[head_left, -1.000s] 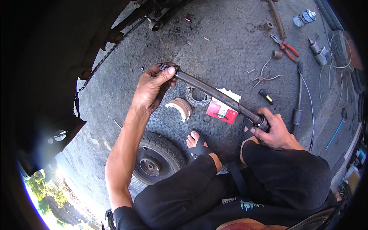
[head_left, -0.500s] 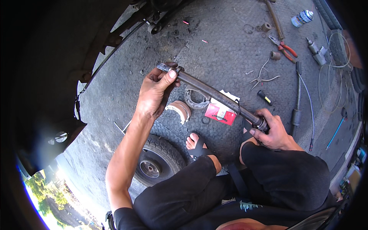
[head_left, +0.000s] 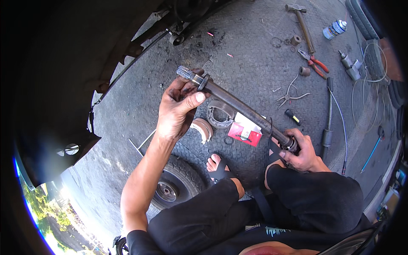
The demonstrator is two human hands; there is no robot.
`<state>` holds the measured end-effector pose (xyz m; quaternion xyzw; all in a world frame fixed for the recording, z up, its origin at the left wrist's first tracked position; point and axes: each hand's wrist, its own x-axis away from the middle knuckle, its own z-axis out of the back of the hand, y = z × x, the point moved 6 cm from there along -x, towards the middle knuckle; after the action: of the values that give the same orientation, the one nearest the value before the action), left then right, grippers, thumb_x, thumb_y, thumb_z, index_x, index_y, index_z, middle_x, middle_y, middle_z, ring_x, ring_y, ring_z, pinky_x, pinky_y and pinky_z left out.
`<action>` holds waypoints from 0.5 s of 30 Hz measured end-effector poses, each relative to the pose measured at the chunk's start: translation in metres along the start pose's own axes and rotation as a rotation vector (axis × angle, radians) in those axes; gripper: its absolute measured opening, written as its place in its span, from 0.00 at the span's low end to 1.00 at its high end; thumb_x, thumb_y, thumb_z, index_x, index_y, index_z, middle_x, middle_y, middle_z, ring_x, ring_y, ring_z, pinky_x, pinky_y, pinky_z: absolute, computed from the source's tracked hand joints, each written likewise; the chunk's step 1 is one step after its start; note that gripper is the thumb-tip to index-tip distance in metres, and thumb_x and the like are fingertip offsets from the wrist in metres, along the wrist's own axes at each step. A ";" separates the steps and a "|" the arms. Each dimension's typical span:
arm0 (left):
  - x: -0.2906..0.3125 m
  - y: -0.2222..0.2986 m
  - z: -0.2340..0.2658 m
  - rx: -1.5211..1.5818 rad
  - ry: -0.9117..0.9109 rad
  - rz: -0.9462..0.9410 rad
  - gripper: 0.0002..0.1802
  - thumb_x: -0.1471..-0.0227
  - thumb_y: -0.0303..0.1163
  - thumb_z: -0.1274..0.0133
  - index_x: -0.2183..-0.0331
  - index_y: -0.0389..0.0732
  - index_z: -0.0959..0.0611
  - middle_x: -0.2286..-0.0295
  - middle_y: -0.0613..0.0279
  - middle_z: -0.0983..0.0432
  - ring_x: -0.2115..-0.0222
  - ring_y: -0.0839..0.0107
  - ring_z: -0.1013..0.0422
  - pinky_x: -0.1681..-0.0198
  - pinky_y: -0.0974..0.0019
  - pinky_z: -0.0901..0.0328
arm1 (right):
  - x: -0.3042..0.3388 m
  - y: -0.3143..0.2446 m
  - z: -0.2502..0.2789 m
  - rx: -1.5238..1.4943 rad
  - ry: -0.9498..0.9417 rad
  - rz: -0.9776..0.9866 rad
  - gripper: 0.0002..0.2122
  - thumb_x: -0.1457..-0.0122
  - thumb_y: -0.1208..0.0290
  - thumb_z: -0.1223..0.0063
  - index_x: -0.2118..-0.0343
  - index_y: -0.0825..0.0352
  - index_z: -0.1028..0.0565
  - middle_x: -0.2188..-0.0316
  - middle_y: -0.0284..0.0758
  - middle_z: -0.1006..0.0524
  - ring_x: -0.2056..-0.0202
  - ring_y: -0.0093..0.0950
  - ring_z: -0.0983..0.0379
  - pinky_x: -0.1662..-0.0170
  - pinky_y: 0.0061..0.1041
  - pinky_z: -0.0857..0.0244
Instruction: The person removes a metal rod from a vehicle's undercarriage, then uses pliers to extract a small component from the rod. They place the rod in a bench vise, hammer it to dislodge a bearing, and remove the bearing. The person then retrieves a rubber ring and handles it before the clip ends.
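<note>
A long steel axle shaft (head_left: 240, 104) slants across the middle, its splined end up and to the left. Near that end my left hand (head_left: 182, 105) grips it, thumb along the near side and the splines sticking out past the fingers. At the lower right end, my right hand (head_left: 304, 151) closes round a ringed, thicker part of the shaft. Below the shaft on the floor lie curved brake shoes (head_left: 219, 122), a paler pair of brake shoes (head_left: 204, 129) and a red and white packet (head_left: 245, 135).
A wheel with a tyre (head_left: 180, 180) lies by my left leg. To the right are red-handled pliers (head_left: 313, 63), a hammer (head_left: 302, 25), circlip pliers (head_left: 290, 96), a spray can (head_left: 335, 29), an air tool (head_left: 350, 66) and a long bar (head_left: 329, 114). A dark vehicle part (head_left: 55, 89) overhangs the left.
The left hand has shifted slightly right and down along with the shaft. More of the splined end now shows beyond its fingers. The right hand has moved slightly down.
</note>
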<state>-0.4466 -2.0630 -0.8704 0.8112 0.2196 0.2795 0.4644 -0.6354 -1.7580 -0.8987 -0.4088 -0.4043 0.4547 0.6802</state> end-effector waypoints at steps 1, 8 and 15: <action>0.000 0.000 -0.001 -0.010 0.008 0.007 0.39 0.47 0.34 0.29 0.38 0.32 0.27 0.47 0.48 0.22 0.48 0.63 0.24 0.39 0.59 0.33 | 0.001 0.003 -0.001 -0.017 -0.003 -0.018 0.25 0.47 0.64 0.28 0.51 0.71 0.28 0.76 0.38 0.24 0.78 0.31 0.22 0.71 0.29 0.31; 0.002 0.001 -0.003 0.076 0.071 0.062 0.27 0.48 0.27 0.29 0.49 0.29 0.21 0.59 0.59 0.19 0.58 0.69 0.23 0.47 0.63 0.28 | 0.002 -0.004 0.001 0.048 -0.010 0.075 0.24 0.45 0.66 0.31 0.51 0.72 0.29 0.78 0.36 0.22 0.78 0.28 0.21 0.71 0.26 0.30; 0.003 -0.002 0.002 0.017 0.073 0.064 0.26 0.48 0.28 0.29 0.51 0.30 0.20 0.58 0.57 0.19 0.57 0.69 0.24 0.46 0.62 0.30 | 0.003 -0.003 -0.002 -0.081 -0.063 -0.033 0.22 0.44 0.70 0.32 0.51 0.73 0.29 0.76 0.33 0.19 0.76 0.20 0.20 0.69 0.23 0.29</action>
<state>-0.4432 -2.0611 -0.8726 0.8111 0.2125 0.3217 0.4399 -0.6320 -1.7568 -0.8958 -0.4147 -0.4503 0.4395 0.6574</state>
